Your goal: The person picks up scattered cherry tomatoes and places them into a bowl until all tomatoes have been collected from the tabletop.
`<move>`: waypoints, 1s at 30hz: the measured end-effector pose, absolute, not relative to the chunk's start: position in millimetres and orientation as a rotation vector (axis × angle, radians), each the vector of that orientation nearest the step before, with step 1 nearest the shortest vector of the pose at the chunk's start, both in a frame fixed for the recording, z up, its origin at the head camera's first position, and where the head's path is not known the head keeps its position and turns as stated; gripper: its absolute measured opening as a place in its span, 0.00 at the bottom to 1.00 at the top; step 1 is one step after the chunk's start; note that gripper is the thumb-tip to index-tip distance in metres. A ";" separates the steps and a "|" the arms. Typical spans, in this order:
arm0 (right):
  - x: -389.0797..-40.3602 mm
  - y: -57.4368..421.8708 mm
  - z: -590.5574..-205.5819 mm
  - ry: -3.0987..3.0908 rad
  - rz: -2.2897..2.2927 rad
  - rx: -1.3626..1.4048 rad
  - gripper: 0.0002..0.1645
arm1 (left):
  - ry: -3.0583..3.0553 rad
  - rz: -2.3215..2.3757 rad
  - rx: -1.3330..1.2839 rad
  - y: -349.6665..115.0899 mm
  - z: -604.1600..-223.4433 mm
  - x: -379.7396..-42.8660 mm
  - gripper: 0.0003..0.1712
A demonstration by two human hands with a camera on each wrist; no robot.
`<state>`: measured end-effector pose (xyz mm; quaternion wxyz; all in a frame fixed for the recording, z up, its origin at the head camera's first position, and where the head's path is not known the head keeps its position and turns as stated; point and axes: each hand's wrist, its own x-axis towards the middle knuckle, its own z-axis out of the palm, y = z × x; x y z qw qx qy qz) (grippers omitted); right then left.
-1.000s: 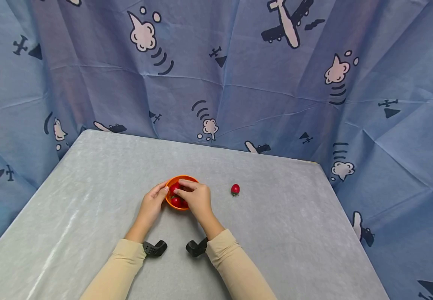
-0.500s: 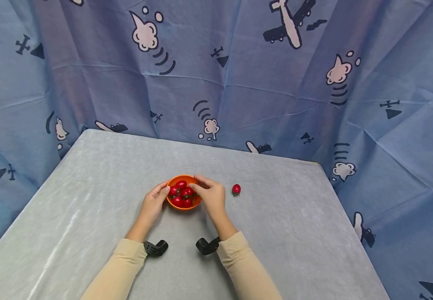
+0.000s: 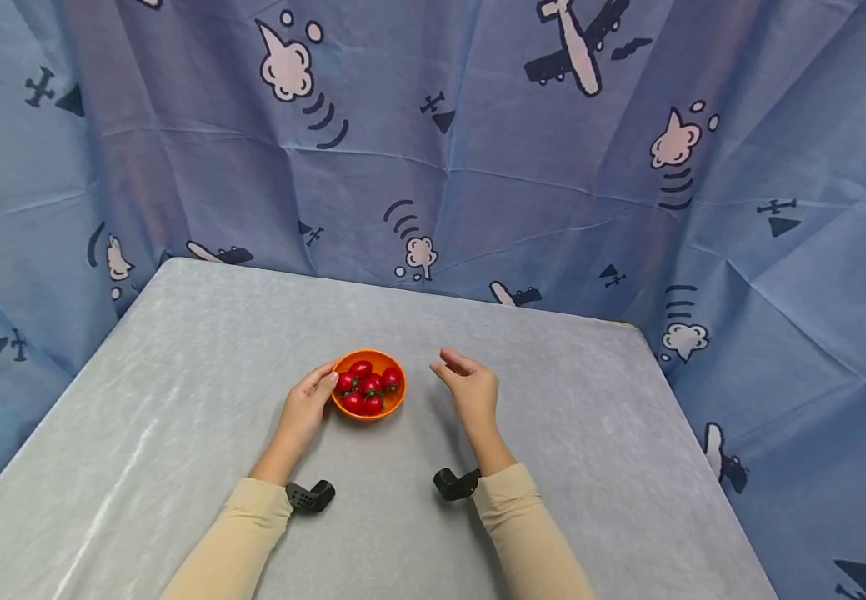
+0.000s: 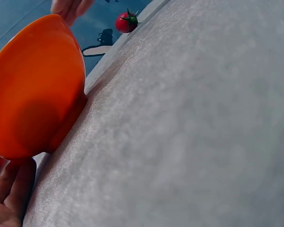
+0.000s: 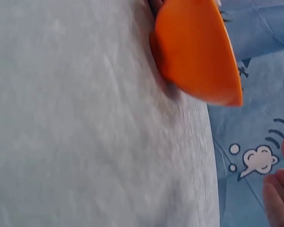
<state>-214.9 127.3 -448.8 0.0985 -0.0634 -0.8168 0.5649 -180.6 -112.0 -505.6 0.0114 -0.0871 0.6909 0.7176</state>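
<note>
An orange bowl [image 3: 382, 362] stands on the table, holding several cherry tomatoes [image 3: 371, 385] with green stems. At its left side my left hand [image 3: 305, 410] grips it, thumb over the rim and fingers along the outer wall. To the right of the bowl, my right hand [image 3: 475, 395] hovers over the cloth, thumb and fingers apart with nothing between them. A single cherry tomato [image 4: 127, 22] lies on the table beyond the bowl in the left wrist view; in the head view the right hand hides it. The right wrist view catches the right fingers [image 5: 279, 189] at its edge.
A light grey cloth [image 3: 252, 333] covers the table. A blue curtain [image 3: 372, 167] printed with planes and clouds hangs behind it and along the sides. Each wrist wears a black camera mount, the left one [image 3: 311, 497] and the right one [image 3: 455, 483].
My right hand has left the bowl and moved right, over where the loose tomato lay in view. The tomatoes in the bowl are now uncovered. My left hand stays on the bowl.
</note>
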 end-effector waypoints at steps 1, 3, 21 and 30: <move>-215.2 129.9 -448.6 -2.421 1.663 -0.194 0.21 | 2.156 2.236 -0.275 -112.2 -505.7 -180.5 0.25; -216.0 135.2 -448.5 -2.428 1.639 -0.204 0.21 | 2.162 2.231 -0.273 -112.5 -505.6 -180.3 0.25; -219.2 168.5 -454.1 -2.431 1.617 -0.350 0.24 | 2.176 2.210 -0.270 -112.8 -503.9 -179.1 0.25; -224.3 173.1 -461.1 -2.419 1.639 -0.392 0.25 | 2.156 2.237 -0.277 -111.8 -504.4 -179.7 0.25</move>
